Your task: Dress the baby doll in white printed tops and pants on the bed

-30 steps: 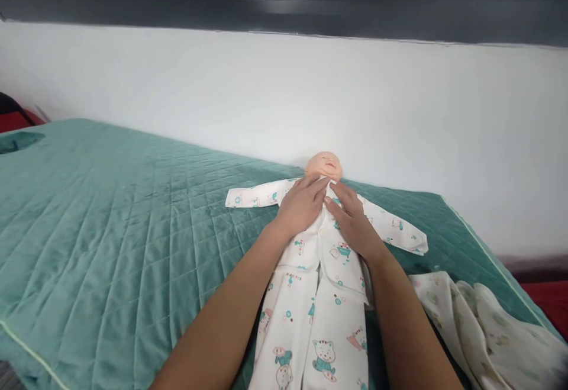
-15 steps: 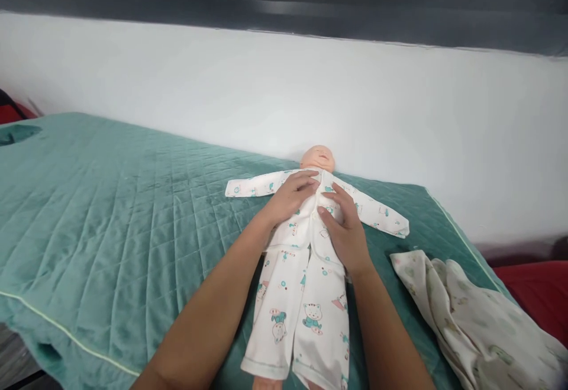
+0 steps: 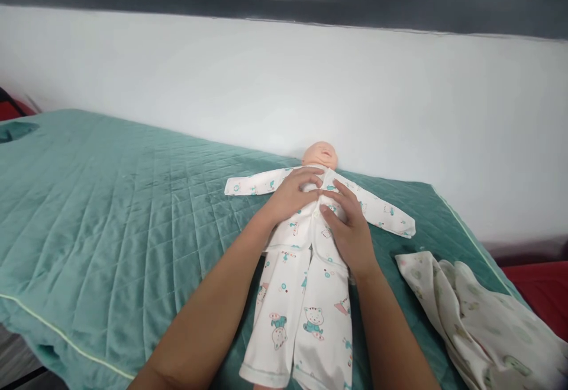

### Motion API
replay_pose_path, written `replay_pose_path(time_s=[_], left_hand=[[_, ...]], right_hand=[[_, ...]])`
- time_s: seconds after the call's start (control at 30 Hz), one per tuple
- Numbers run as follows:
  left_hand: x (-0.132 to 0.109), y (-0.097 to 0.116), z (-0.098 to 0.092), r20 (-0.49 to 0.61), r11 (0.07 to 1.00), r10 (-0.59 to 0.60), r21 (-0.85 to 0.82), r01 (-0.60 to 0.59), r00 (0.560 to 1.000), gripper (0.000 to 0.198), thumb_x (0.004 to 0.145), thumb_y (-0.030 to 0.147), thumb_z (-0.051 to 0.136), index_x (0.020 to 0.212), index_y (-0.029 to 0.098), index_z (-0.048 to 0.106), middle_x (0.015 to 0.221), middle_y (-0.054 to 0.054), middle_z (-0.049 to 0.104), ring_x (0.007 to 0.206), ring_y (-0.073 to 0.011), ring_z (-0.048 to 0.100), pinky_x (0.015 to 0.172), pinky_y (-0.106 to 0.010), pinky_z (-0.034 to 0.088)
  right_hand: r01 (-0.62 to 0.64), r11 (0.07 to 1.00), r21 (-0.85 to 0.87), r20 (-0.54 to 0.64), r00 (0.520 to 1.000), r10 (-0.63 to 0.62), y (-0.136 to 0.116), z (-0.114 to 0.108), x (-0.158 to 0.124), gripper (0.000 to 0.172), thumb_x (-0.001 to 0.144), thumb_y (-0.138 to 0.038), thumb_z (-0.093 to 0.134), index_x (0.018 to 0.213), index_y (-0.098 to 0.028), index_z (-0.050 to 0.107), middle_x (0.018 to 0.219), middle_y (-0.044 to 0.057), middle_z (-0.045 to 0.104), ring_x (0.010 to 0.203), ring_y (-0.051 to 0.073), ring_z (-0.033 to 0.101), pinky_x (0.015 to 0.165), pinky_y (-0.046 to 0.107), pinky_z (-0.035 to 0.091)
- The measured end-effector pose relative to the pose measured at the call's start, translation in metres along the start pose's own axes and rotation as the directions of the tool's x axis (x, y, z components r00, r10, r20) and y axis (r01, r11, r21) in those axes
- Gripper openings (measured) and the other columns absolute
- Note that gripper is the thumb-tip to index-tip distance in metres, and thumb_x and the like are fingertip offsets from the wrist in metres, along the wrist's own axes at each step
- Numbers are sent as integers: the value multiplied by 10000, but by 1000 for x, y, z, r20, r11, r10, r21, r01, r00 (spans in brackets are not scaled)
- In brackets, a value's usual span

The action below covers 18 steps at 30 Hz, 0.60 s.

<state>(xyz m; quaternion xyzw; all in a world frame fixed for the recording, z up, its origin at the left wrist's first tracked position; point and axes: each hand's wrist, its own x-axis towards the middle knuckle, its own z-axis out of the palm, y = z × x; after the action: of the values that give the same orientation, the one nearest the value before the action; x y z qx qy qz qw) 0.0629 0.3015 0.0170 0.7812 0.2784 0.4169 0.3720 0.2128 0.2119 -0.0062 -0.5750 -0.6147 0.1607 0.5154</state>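
Observation:
A baby doll (image 3: 320, 154) lies on its back, dressed in a white printed baby shirt (image 3: 290, 227) and matching pants (image 3: 284, 319). On the shirt's chest, my left hand (image 3: 296, 193) has its fingers curled at the front opening, gripping the cloth near the edge. My right hand (image 3: 350, 224) works at the same opening from the other side, thumb and fingers bent around the shirt's edge. The fingertips of both hands nearly meet there; the exact spot they pinch is partly hidden. Below them, a small button shows on the front. Both sleeves lie stretched outward.
A green quilted cover (image 3: 133, 218) lies beneath the doll. At the right, a crumpled pale printed cloth (image 3: 479, 319) rests near the edge. A white wall (image 3: 222, 76) stands behind the doll's head. Red items (image 3: 541, 289) show beyond the right edge.
My left fingers have shifted slightly right, closer to my right fingertips at the shirt opening. The view has tilted down a little. The doll and the cloth stay in place.

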Motion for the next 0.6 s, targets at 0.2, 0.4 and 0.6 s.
replay_pose_path(time_s=[0.2,0.4,0.6], left_hand=[[-6,8,-1,38,1000,-11,-20,12,999,268,916,283,533,682,200,634,1352,-18,615,1312,-201,499,1141,-372,357],[-36,10,-9,89,999,41,-1,-41,995,224,929,301,554,795,197,701,1450,-45,542,1408,-203,402,1198,-406,278],[-50,3,-12,127,998,51,42,-56,991,158,924,285,583,963,234,727,1501,-33,490,1471,-186,302,1230,-440,204]], right_hand=[[-114,978,174,1,993,115,-5,-8,-1,178,862,-341,623,1025,-291,674,1492,8,499,1408,255,411,1187,509,271],[-98,984,150,93,992,85,-3,-9,-7,212,816,-317,680,1009,-277,604,1580,10,374,1457,251,328,1200,522,216],[-37,991,130,13,999,35,1,-4,-14,298,799,-325,697,1065,-270,573,1553,50,399,1449,238,338,1197,503,230]])
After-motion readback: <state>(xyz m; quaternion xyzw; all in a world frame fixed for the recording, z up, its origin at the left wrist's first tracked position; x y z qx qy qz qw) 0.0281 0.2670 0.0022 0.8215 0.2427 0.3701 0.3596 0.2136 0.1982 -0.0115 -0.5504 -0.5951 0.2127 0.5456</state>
